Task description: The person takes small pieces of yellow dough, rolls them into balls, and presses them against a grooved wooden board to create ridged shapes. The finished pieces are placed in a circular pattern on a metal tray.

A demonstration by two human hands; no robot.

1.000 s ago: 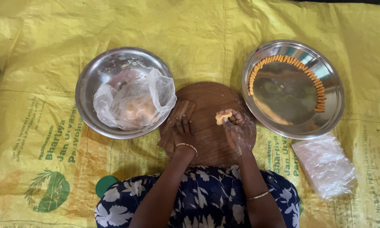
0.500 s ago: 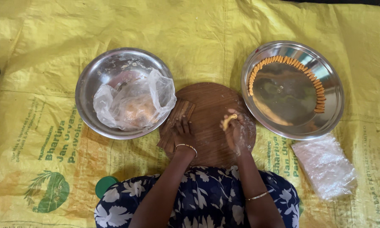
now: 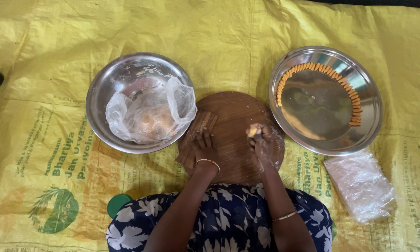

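I see left hand (image 3: 203, 145) flat, open on ridged board (image 3: 197, 135); right hand (image 3: 262, 142) pinching dough piece (image 3: 253, 131) over round wooden board (image 3: 233, 116).

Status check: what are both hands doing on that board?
Left hand flat on ridged wooden block. Right hand pinching small dough piece over round board. Nothing in the way.

clear plastic bag (image 3: 147, 114) in left steel bowl (image 3: 102, 88) | clear flat packet (image 3: 360, 184) lower right on printed yellow sack sheet (image 3: 210, 28)
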